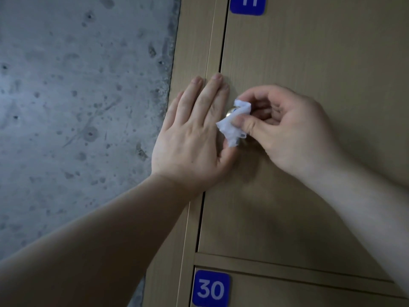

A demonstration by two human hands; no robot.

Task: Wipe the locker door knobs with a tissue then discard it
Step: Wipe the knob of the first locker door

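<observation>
My right hand pinches a crumpled white tissue between thumb and fingers and holds it against a small brass knob on the tan wooden locker door. Most of the knob is hidden by the tissue and my hands. My left hand lies flat with straight fingers on the door's left edge and the frame, right beside the knob.
A blue number plate sits at the top of this door. Below it, another locker door carries a blue plate reading 30. A rough grey concrete wall fills the left side.
</observation>
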